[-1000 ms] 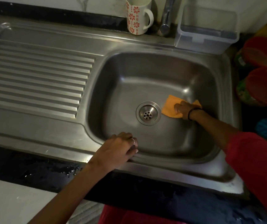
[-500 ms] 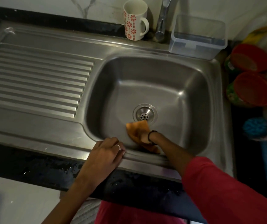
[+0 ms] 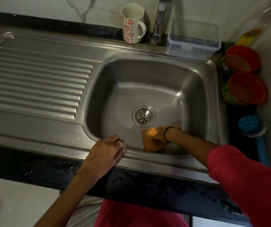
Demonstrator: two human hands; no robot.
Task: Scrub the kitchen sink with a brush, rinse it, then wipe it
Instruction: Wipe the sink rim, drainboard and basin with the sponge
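Right hand, reaching down into the basin of the sink, presses one orange cloth against the near wall, just below and right of the single drain. Its fingers lie on the cloth, though whether the grip is curled round the cloth or laid flat cannot be told from this angle. One dark band circles the wrist, and the forearm runs back to a red sleeve. Left hand rests on the near rim of the sink, fingers bent over the edge and holding nothing; one ring shows on a finger. Ridged draining board lies to the left of the basin. Behind the basin stand one flowered mug, one tap and one clear plastic box. On the dark worktop to the right of the sink sit two round tubs with red lids and one blue brush, well apart from both hands. Water beads dot the worktop's front edge.
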